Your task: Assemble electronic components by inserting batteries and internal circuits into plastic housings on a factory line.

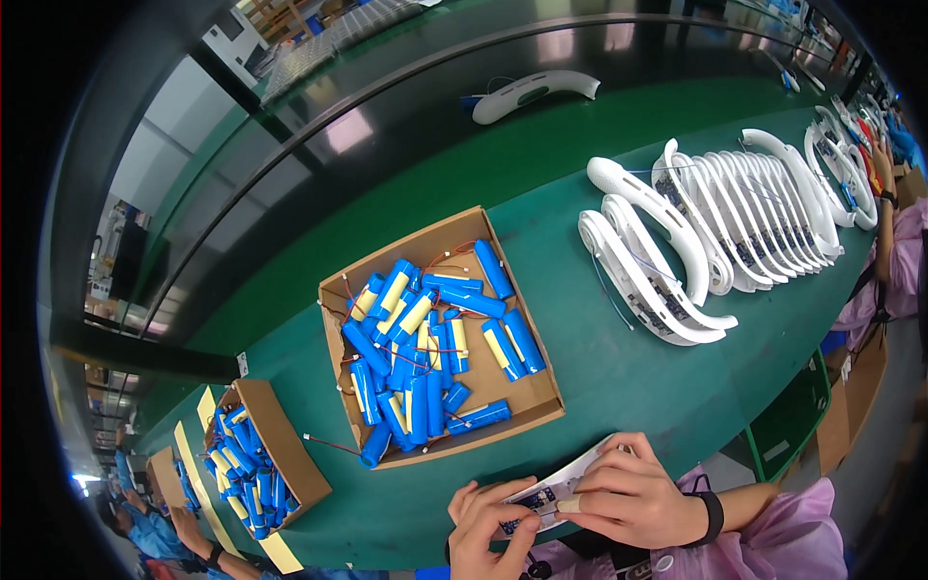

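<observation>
Near the front edge of the table, both my hands grip one white curved plastic housing [592, 458]. My left hand [488, 530] closes on its left end, with the thumb and fingers beside a small dark circuit board [535, 500] inside the shell. My right hand [633, 495] wraps over the right part, its fingertips pressed down close to the board. Something beige, possibly a finger cover, shows at one right fingertip. My fingers hide much of the housing's inside. Just beyond lies an open cardboard box [553, 382] of blue cylindrical battery packs [406, 353] with thin wires.
A second carton [295, 454] of blue packs stands at the left, beside yellow strips [280, 554]. White housings [764, 222] are lined up at the right. One more housing [532, 95] lies at the back below a dark rail. Co-workers' arms [884, 208] show at both sides.
</observation>
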Tool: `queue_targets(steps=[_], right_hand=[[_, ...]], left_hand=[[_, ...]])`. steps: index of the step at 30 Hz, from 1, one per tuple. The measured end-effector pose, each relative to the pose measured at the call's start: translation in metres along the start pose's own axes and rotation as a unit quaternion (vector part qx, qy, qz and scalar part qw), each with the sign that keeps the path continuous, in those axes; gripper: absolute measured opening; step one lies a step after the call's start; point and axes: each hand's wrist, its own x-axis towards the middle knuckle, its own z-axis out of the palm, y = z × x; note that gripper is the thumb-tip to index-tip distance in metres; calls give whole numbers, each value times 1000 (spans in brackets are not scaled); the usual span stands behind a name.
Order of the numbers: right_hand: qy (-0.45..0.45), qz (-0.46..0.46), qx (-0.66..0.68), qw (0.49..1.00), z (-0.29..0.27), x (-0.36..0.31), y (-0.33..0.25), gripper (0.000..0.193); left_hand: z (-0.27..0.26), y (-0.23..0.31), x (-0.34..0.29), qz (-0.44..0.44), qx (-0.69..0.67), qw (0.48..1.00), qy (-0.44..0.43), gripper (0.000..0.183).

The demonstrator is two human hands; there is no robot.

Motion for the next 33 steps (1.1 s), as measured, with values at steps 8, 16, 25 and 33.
queue_targets(steps=[8,16,25,33], right_hand=[[-15,-103,-61,993,-4,4,9,15],[-78,2,59,995,-18,21,17,13],[-78,6,68,995,-15,20,20,10],[-54,20,90,994,-9,18,20,14]], left_hand=[[2,1,-2,-14,5,1000,-6,6],[5,9,2,-60,88,994,-30,28],[4,14,6,-74,88,993,-40,26],[2,19,8,-97,91,990,-50,25]])
